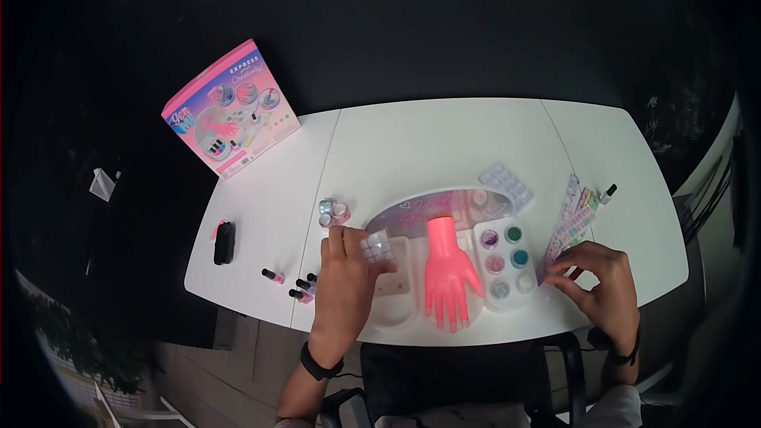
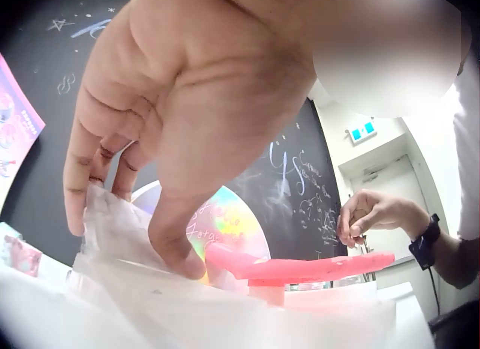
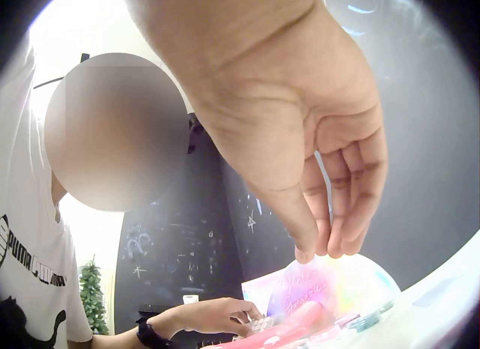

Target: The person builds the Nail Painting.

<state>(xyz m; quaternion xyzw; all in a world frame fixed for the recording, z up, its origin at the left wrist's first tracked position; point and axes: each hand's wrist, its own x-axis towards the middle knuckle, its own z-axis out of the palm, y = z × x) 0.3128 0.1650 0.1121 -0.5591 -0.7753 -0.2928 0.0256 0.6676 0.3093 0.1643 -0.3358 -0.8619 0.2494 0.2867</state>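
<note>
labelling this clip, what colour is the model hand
The model hand is bright coral pink; the head view shows it best.

It looks like an office or classroom: the head view has a black chalk wall [image 1: 444, 32] at twelve o'clock and a chair [image 1: 468, 372] with arms at five, and the left wrist view has a lit sign [image 2: 364, 131] at two and a door [image 2: 394, 214] at three.

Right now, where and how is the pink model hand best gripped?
The pink model hand is probably best gripped around its wrist, from above, thumb and fingers on opposite sides: that part is narrow and rounded, while its own slender fingers splay apart.
</note>
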